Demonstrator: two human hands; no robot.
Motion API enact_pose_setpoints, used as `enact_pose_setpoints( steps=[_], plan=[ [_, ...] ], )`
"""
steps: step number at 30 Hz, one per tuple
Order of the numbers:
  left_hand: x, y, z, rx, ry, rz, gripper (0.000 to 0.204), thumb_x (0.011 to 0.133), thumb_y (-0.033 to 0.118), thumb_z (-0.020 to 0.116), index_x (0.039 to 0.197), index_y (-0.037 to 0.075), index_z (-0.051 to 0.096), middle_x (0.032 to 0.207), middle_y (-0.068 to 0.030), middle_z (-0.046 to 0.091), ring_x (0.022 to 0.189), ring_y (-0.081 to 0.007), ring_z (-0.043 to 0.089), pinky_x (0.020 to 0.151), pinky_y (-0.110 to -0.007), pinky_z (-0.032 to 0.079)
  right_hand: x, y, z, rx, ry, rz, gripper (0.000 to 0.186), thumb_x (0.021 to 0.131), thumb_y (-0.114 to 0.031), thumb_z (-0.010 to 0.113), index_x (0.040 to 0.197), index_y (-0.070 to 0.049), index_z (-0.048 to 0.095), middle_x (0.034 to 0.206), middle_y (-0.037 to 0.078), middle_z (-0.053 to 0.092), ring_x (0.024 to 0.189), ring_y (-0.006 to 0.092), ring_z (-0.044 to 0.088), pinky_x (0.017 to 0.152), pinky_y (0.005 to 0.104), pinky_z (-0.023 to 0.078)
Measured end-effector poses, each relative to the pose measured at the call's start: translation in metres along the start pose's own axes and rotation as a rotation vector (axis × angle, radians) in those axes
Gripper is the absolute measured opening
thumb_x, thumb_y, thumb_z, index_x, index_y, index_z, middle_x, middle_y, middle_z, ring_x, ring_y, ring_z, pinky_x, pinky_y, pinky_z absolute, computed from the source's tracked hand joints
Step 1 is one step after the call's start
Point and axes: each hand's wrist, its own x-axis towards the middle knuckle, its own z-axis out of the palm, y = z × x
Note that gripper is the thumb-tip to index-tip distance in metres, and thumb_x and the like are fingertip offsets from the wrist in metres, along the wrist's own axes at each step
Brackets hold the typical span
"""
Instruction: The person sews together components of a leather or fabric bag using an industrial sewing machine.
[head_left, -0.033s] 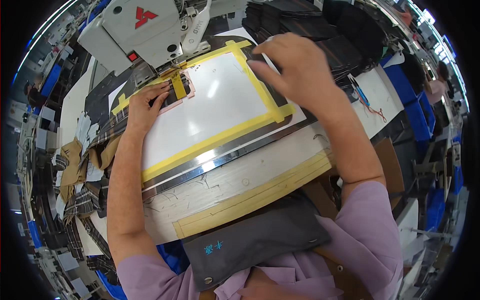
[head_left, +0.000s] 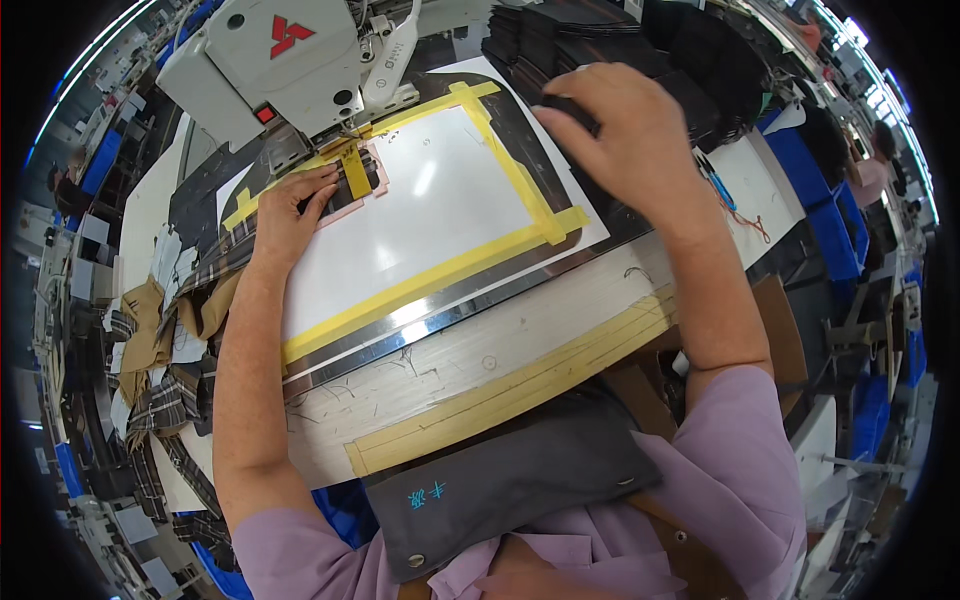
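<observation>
My left hand is at the slot in a white sheet template bordered with yellow tape. Its thumb and fingertips are closed on dark plaid cloth, beside a short yellow tape strip and a pink edging. Just beyond the fingers stands the white sewing machine head. My right hand is raised over the template's right side, near a stack of dark cloth pieces. Its thumb and curled fingers are apart, with nothing distinguishable from the dark background between them.
Brown and plaid cloth pieces hang at the table's left. Blue-handled snips lie to the right with orange thread. A yellow tape band runs along the table's front edge. Blue bins stand beyond the right side.
My right hand has moved a little to the right, away from the template's taped corner. The template has shifted very slightly left. My left hand stays in place.
</observation>
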Motion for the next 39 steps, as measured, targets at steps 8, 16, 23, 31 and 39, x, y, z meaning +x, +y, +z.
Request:
enact_pose_setpoints(
  steps=[8,16,23,31,39],
  plan=[
    [-0.002,0.013,0.001,0.113,-0.012,-0.007,0.021,0.091,0.01,0.066,0.109,0.002,0.073,0.115,-0.0132,0.072,0.107,-0.0296,0.068,0.096,-0.035,0.052,-0.031,0.049,-0.043,-0.073,-0.217,0.512,0.033,0.084,-0.035,0.07,0.091,-0.004,0.077,0.092,0.011,0.074,0.084,0.028,0.069,0.079,0.0396,0.053],
    [-0.021,0.066,-0.002,0.161,0.157,0.017,0.023,0.091,0.013,0.067,0.111,0.003,0.071,0.113,-0.014,0.071,0.103,-0.0326,0.067,0.092,-0.037,0.052,-0.017,0.055,-0.053,-0.229,-0.084,0.375,0.023,0.084,-0.027,0.073,0.083,-0.004,0.074,0.081,0.007,0.07,0.075,0.0252,0.067,0.065,0.037,0.051],
    [-0.019,0.163,0.011,-1.06,-0.124,-0.472,0.045,0.104,0.041,0.052,0.101,0.0,0.072,0.103,-0.0091,0.073,0.1,-0.0205,0.068,0.086,-0.031,0.053,0.003,-0.061,-0.016,-0.022,0.069,-0.376,0.018,0.074,-0.016,0.07,0.064,-0.014,0.054,0.068,-0.002,0.054,0.067,0.0168,0.057,0.06,0.0335,0.042],
    [-0.021,0.093,0.009,-1.066,-0.276,-0.614,0.019,0.097,0.018,0.057,0.09,0.004,0.066,0.078,-0.0038,0.066,0.064,-0.0108,0.061,0.061,-0.026,0.049,0.013,-0.069,0.055,0.51,-0.325,-0.362,0.059,0.067,-0.009,0.079,0.122,-0.014,0.058,0.116,0.013,0.058,0.111,0.0329,0.058,0.106,0.0514,0.041],
    [-0.013,0.055,-0.003,0.037,0.091,-0.062,0.033,0.084,0.021,0.077,0.102,-0.005,0.066,0.106,-0.0137,0.071,0.099,-0.0289,0.069,0.081,-0.036,0.055,0.032,-0.034,0.119,0.377,-0.488,-0.361,0.051,0.074,-0.008,0.074,0.123,-0.021,0.071,0.099,0.0,0.064,0.1,0.0252,0.057,0.088,0.0392,0.047]
  ],
)
